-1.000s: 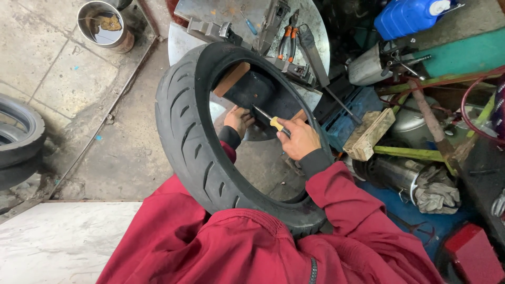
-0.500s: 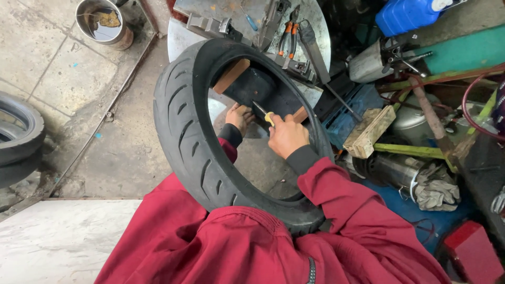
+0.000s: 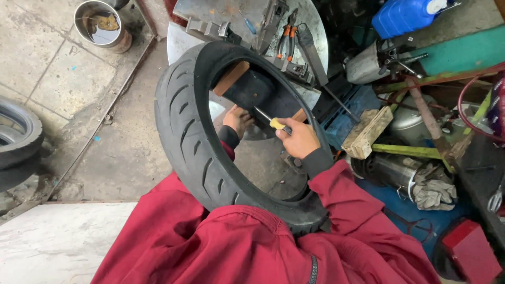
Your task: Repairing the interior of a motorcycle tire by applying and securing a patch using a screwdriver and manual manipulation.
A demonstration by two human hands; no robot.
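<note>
While one tyre [image 3: 184,137] stands upright, right-hand fingers [image 3: 295,138] pinch one screwdriver [image 3: 271,122]; left-hand fingers [image 3: 238,119] press inside.

At twelve o'clock a round metal table [image 3: 315,31] carries orange-handled pliers [image 3: 286,39] and a blue-handled screwdriver [image 3: 248,23]. A metal pot [image 3: 102,26] with dark liquid stands on the concrete floor [image 3: 63,94] at eleven o'clock. At nine o'clock a second tyre [image 3: 18,139] lies at the frame's edge. A blue plastic canister [image 3: 405,13] sits at one o'clock. At three o'clock a wooden block [image 3: 368,131] rests near a metal cylinder [image 3: 389,171], with a grey rag [image 3: 434,186] beside it. A red box [image 3: 471,252] lies at five o'clock.
</note>
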